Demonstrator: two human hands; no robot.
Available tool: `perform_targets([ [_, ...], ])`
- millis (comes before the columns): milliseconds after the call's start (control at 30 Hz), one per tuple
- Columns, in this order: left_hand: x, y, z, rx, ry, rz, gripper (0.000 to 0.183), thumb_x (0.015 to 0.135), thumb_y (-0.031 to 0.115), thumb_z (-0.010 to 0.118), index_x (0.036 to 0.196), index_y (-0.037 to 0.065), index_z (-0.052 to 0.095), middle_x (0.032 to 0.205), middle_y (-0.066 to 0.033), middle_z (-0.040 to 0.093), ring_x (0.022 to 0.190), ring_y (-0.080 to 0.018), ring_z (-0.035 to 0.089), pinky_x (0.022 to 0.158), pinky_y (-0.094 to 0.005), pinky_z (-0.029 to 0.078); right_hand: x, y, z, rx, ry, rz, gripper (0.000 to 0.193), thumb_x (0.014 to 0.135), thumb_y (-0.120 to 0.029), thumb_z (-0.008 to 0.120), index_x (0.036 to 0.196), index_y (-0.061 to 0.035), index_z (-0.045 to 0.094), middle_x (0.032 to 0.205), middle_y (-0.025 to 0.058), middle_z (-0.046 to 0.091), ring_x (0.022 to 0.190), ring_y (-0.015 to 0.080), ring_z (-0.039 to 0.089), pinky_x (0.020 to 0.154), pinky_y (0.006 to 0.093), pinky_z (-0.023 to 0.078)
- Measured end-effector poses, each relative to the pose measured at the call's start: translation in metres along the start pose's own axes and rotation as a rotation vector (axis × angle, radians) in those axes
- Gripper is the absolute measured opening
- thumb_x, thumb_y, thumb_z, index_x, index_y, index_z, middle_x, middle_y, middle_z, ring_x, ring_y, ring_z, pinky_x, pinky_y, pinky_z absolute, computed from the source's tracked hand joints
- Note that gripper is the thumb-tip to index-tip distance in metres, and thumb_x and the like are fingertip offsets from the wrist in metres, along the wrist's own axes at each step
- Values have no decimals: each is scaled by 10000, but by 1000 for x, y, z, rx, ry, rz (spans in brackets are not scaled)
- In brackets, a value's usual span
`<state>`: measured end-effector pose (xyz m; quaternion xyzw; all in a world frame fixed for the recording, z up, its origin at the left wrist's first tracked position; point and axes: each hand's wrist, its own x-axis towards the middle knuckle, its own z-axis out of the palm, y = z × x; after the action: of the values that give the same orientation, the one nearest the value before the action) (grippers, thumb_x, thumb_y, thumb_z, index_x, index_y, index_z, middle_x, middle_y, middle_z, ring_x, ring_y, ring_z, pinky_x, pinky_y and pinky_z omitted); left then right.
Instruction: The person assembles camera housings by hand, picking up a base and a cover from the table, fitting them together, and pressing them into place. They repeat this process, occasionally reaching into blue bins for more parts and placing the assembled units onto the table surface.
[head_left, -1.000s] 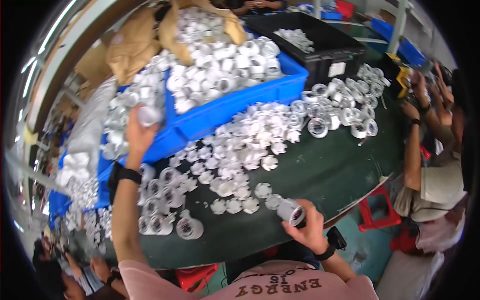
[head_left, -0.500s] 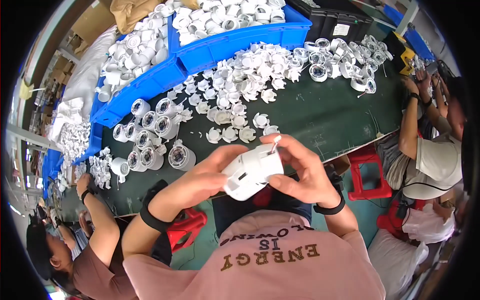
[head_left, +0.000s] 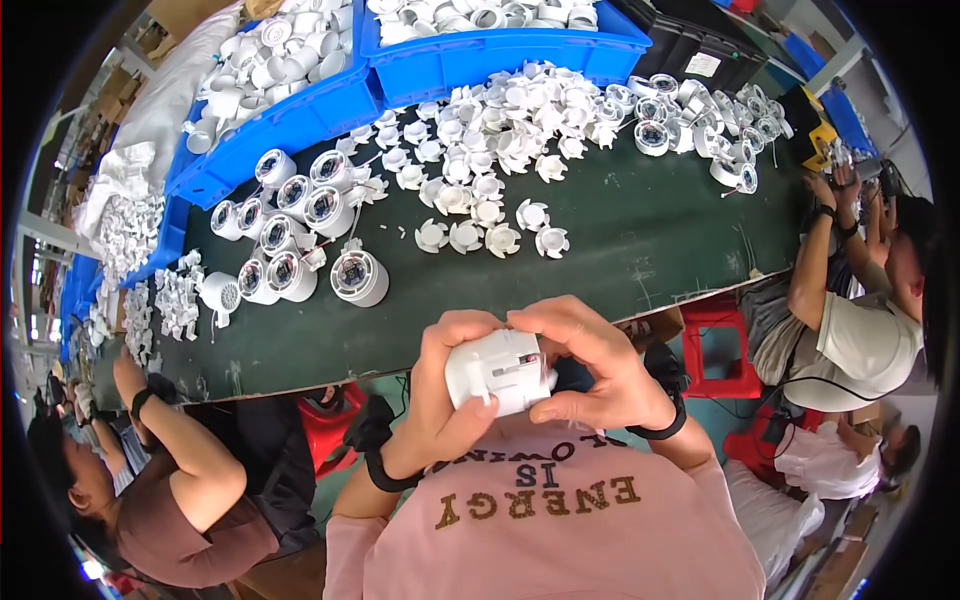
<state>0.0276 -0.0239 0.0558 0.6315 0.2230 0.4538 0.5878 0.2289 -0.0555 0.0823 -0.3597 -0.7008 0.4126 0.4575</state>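
Observation:
Close to my chest, in front of the table edge, I hold a white plastic housing (head_left: 497, 374). It is short and rounded, with a narrow slot and a small dark opening on the side that shows. My left hand (head_left: 440, 380) wraps its left side, thumb low on the shell and fingers over the top. From the right, my right hand (head_left: 612, 372) grips it with the thumb below and the index finger along the upper edge. My fingers cover both ends of the housing. A black band circles each of my wrists.
White cylindrical units with round dark centres (head_left: 358, 277) stand at the table's left. Beyond them lie many petal-shaped white parts (head_left: 485, 212). Blue bins (head_left: 500, 62) of white pieces line the back. Ring-shaped parts (head_left: 652, 138) lie far right. Co-workers (head_left: 190, 470) sit on both sides.
The housing has turned in my hands, so its slotted side now shows, and both hands have moved lower, nearer my chest. The view has shifted, showing more of the table front.

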Motion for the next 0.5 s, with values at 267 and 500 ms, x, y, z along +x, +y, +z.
perform_targets([
  [267,-2,0,-5,-28,-89,-36,494,883,288,551,1224,-12,358,1113,-170,453,952,-221,516,844,-364,440,-2,-3,9,-60,39,-36,792,624,-245,873,1302,-16,532,1153,117,505,865,174,557,663,278,511],
  [500,2,-8,-5,-109,-166,-256,483,952,365,467,1225,-18,358,1163,-180,520,1020,-202,552,871,-349,452,-4,-7,4,-179,80,91,749,635,-189,876,1291,-31,551,1126,94,501,792,128,553,598,240,501],
])
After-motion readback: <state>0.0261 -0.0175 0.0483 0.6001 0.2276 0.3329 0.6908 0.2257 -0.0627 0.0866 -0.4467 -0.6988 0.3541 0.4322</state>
